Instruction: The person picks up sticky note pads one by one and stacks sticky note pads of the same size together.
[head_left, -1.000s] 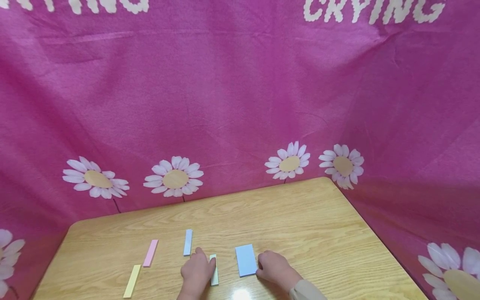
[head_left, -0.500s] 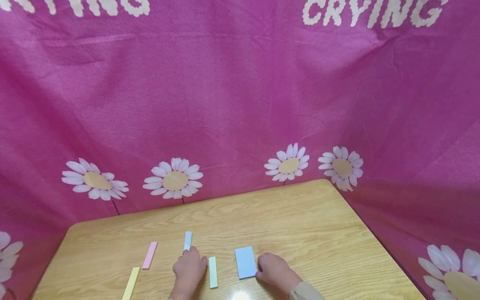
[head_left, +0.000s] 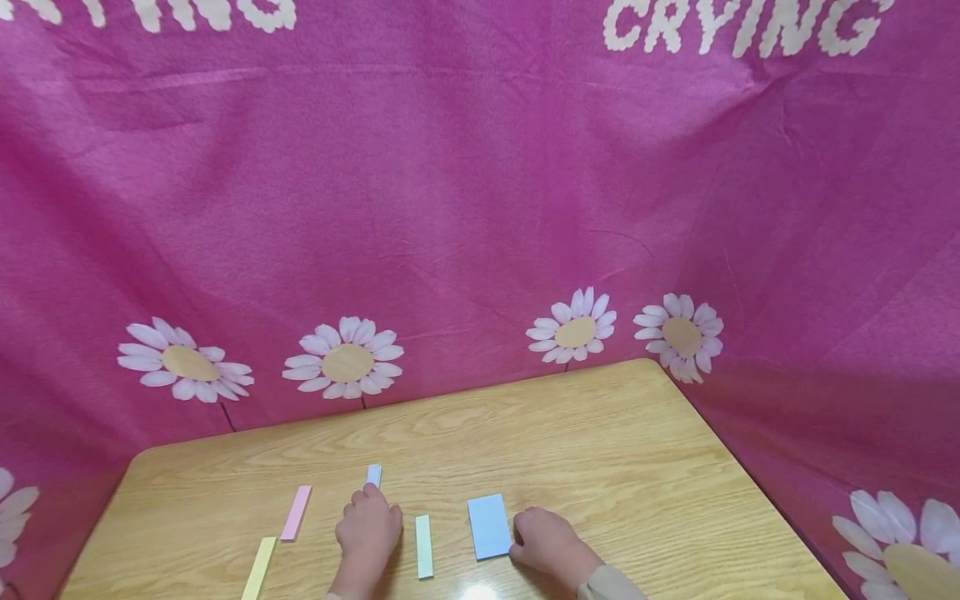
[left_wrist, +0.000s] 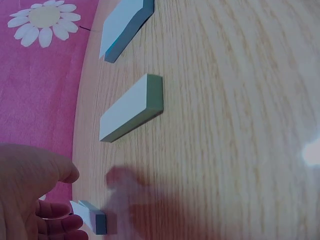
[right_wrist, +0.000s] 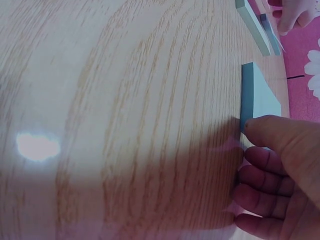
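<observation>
My left hand reaches over the near end of a narrow light-blue sticky note pad, its fingertips right at the pad. In the left wrist view that pad has a lifted top sheet; the thumb stands apart from the fingers. A narrow green pad lies to the right of this hand. Beside a wider blue sticky note pad rests my right hand, fingers loosely bent on the table. Its thumb overlaps that pad's near corner in the right wrist view.
A narrow pink pad and a narrow yellow pad lie on the left of the wooden table. Behind the table hangs a magenta cloth with daisies and lettering. Light glares on the near edge.
My left hand has left the green pad and moved left and slightly forward to the narrow blue pad, now covering most of it. The right hand stays beside the wide blue pad.
</observation>
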